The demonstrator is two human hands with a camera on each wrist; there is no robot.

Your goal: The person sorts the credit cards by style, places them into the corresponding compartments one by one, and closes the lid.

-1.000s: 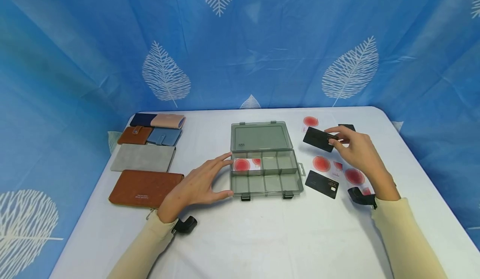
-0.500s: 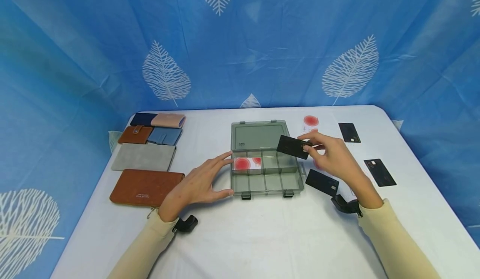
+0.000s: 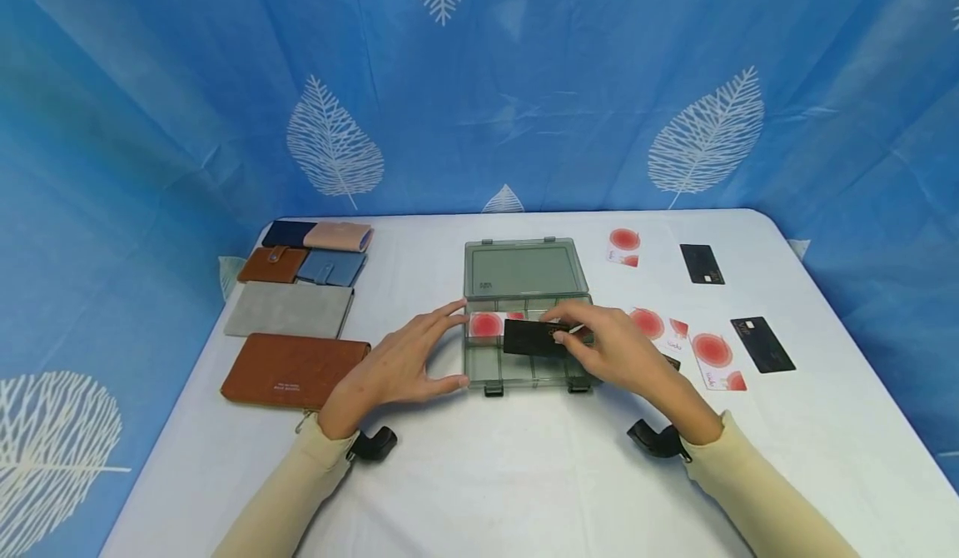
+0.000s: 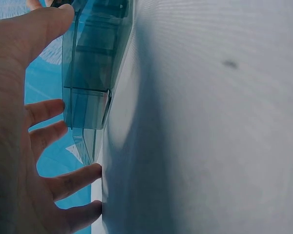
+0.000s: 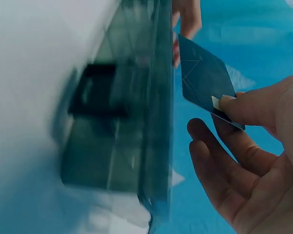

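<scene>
A black card (image 3: 530,338) with a gold chip is pinched at its right end between the thumb and fingers of my right hand (image 3: 618,350). It hangs over the front compartments of a translucent grey-green divided box (image 3: 528,268), whose lid lies back. In the right wrist view the card (image 5: 205,73) is above the box's rim. My left hand (image 3: 400,362) has its fingers spread at the box's left side, fingertips right at the wall, as the left wrist view shows of the box (image 4: 90,68) too. A red-and-white card (image 3: 485,325) lies in the back-left compartment.
To the right lie red-and-white cards (image 3: 717,354) and black cards (image 3: 762,345), one partly hidden under my right wrist. Several wallets are grouped on the left, among them a brown zip wallet (image 3: 295,371) and a grey one (image 3: 288,310). A blue leaf-patterned cloth (image 3: 524,83) hangs behind the table.
My right hand has carried the black card left from the table's right side to over the box. The left hand has stayed at the box's left side.
</scene>
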